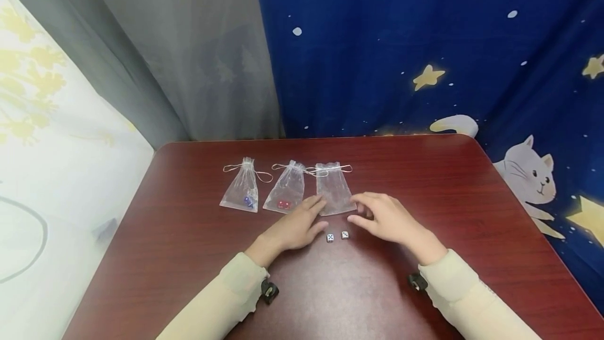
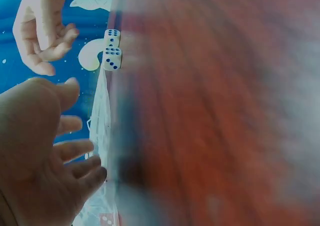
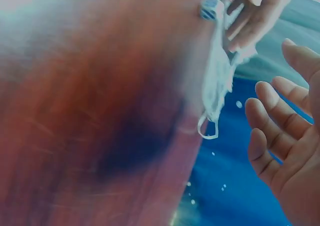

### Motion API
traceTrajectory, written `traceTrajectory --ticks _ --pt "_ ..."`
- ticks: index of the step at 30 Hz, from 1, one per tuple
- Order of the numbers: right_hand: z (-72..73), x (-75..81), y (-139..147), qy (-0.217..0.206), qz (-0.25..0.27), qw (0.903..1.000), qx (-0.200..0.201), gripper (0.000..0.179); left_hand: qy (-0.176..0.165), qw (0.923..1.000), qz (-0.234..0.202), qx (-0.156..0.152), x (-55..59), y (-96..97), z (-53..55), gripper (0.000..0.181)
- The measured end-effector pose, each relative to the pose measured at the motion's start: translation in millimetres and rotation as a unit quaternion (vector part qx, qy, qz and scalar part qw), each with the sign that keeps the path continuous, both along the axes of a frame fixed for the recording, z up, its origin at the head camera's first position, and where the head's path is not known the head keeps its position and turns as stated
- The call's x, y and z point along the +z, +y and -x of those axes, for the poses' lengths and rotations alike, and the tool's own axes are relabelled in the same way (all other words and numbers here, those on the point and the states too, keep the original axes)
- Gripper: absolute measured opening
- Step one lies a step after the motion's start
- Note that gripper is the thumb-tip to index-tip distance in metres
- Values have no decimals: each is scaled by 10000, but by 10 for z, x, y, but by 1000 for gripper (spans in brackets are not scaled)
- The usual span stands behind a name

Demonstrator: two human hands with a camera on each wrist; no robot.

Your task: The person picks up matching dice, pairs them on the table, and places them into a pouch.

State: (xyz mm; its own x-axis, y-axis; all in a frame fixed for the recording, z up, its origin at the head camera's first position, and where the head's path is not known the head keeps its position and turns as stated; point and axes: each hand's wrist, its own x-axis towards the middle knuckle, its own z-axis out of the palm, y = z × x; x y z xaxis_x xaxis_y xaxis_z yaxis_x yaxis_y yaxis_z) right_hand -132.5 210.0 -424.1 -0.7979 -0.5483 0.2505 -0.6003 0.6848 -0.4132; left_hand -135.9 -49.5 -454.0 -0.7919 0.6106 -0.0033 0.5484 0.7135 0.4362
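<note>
Two white dice with dark pips, a left die and a right die, lie on the table between my hands. Just beyond them a sheer white drawstring pouch lies flat, with no dice showing inside. My left hand has its fingers extended by the pouch's lower left corner. At the lower right corner is my right hand, fingers loosely bent with nothing held in the right wrist view. Whether the fingertips touch the pouch, I cannot tell. A second pouch, partly behind my left hand, contains red dice.
Farther left lies a third sheer pouch with blue dice inside. The dark red wooden table ends at a blue star-patterned curtain and a grey curtain behind it.
</note>
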Motion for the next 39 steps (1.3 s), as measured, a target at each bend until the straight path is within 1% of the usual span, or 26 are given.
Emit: traceTrajectory --ticks 2,4,6,9,11,13,16,20,22,25,27,29,32,34,36,39 --pt "29 41 15 -15 146 9998 -148 36 177 9995 -108 254 2 41 47 58" --pt "53 70 22 20 285 9993 -242 34 377 9975 -153 586 1 96 114 55" --pt "67 92 17 89 415 9987 -281 33 552 9936 -171 974 -2 164 195 52" --pt "72 105 4 168 541 9979 -310 31 716 9847 -150 1582 -10 263 330 48" --pt "66 99 -3 166 585 9976 -320 31 700 9782 -79 1951 -14 316 407 48" --pt "60 87 -6 134 584 9976 -336 31 602 9725 21 2249 -14 354 471 49" --pt "52 67 -6 101 567 9977 -364 30 453 9669 193 2503 -16 389 540 49" --pt "45 53 6 127 540 9976 -411 29 349 9653 190 2580 -27 409 604 38" --pt "42 44 16 157 546 9975 -416 29 263 9653 63 2599 -38 413 626 33" --pt "39 35 23 166 556 9975 -416 29 161 9658 -140 2585 -58 409 646 40" --pt "41 25 23 174 564 9975 -391 29 180 9671 -291 2521 -76 395 644 43" --pt "45 19 22 214 588 9973 -386 30 379 9686 -433 2420 -91 382 633 39" --pt "61 13 28 357 657 9964 -391 29 733 9684 -739 2266 -93 365 598 27" --pt "76 17 31 480 707 9955 -404 28 954 9655 -974 2220 -66 355 568 20" --pt "89 27 30 568 771 9946 -402 26 1169 9614 -1182 2192 -32 345 539 17" --pt "106 56 16 747 830 9928 -426 25 1642 9521 -1440 2142 15 323 494 14"
